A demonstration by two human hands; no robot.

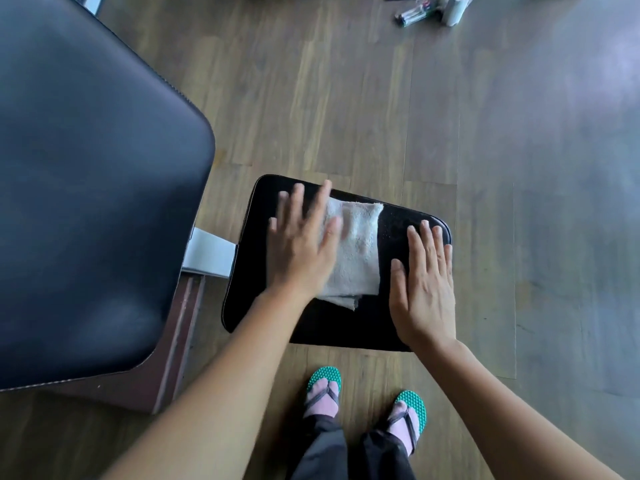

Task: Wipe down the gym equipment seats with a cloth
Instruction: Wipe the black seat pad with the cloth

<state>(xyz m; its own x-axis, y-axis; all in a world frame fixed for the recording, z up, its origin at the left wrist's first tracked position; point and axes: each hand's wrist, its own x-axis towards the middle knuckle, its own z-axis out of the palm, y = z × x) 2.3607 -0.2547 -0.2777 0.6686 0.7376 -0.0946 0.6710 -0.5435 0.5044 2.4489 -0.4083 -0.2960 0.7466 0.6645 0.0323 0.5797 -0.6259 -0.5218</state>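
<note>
On one black seat (311, 327) | one cloth (356, 251) under flat left hand (298, 251) | right hand (424, 289) flat, empty

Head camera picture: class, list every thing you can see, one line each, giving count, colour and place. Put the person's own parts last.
Seat pad: one, black, centre, under both hands.
Cloth: one, white, folded, flat on the seat pad, partly under the left hand.
Back pad: one, black, large, left side.
Metal bracket: one, silver, between the back pad and the seat pad.
Floor: wood-look planks, brown, all around.
Small items: a few, mostly white, on the floor at top right; too small to identify.
Sandals: two, green, bottom centre, worn over pink socks.
Left hand: flat on the cloth.
Right hand: flat on the seat pad, beside the cloth.
</note>
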